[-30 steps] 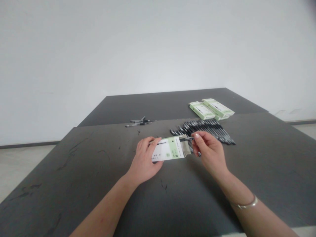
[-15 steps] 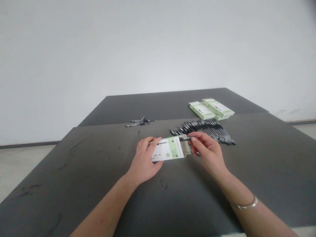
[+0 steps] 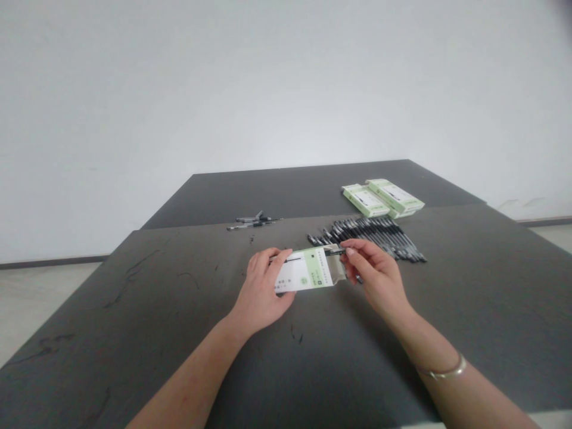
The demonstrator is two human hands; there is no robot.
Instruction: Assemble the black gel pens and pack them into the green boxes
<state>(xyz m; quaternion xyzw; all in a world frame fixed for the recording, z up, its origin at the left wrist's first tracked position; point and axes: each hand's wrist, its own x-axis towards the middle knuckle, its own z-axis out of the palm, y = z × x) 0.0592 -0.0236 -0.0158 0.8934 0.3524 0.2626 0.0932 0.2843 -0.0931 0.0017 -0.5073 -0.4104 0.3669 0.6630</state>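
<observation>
My left hand (image 3: 267, 290) is closed around a white and green pen box (image 3: 308, 269), its thumb below and fingers over the top. The box lies sideways, with its open end and flap facing right. At that opening, my right hand (image 3: 375, 271) pinches a black gel pen (image 3: 336, 252) whose left part is inside the box. Another dark pen tip shows under the right fingers; whether it is held I cannot tell. Just behind the hands lies a row of many black pens (image 3: 370, 232), partly hidden by the right hand.
Green and white pen boxes (image 3: 395, 195) are stacked at the back right of the dark table (image 3: 156, 333). Several loose pens (image 3: 252, 223) lie at the back left, near the seam between table sections. A pale wall (image 3: 286, 89) stands behind.
</observation>
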